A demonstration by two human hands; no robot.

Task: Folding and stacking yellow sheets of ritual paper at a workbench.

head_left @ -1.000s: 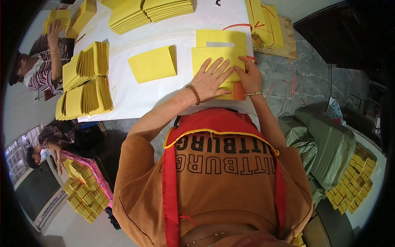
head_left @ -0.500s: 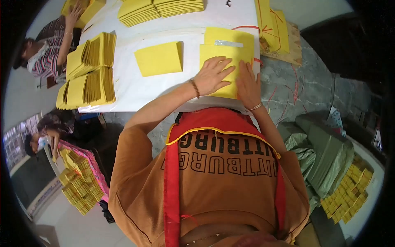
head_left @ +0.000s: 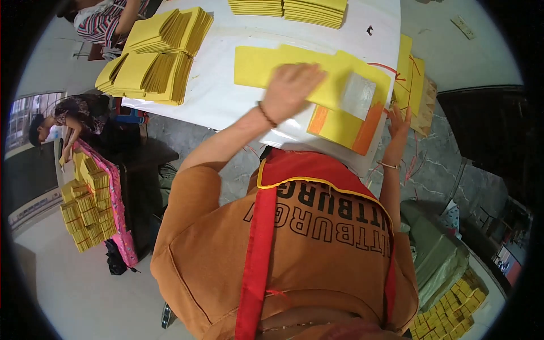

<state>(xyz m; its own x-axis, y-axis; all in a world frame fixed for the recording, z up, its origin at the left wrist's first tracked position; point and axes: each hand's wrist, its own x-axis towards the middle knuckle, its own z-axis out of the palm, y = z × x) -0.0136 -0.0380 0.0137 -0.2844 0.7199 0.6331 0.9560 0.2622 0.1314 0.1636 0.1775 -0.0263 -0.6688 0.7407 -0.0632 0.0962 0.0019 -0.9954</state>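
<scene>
Flat yellow paper pieces, which look like envelopes, lie at the near right of the white table (head_left: pixel 209 62). My left hand (head_left: pixel 294 88) rests on the yellow paper (head_left: pixel 258 67) with its fingers stretched out, slightly blurred. Beside it, a pale translucent patch (head_left: pixel 358 95) shows on the yellow sheet. Nearer to me is a yellow piece (head_left: pixel 340 126) with an orange strip (head_left: pixel 369 130) along its right side and another at its left. My right hand (head_left: pixel 399 122) is just past the table's right edge, open, fingers apart, with nothing visible in it.
Stacks of folded yellow envelopes (head_left: pixel 161 62) stand at the table's left, more (head_left: pixel 311 10) at the far side. Bundles tied with red string (head_left: pixel 413 73) lie off the right edge. Two people work at the left, one by yellow bundles (head_left: pixel 88 204). More bundles (head_left: pixel 453 311) sit lower right.
My right hand has lifted off the paper and moved right, past the table edge. The left hand now lies on shifted paper; the orange strips have come into sight. The whole view has swung.
</scene>
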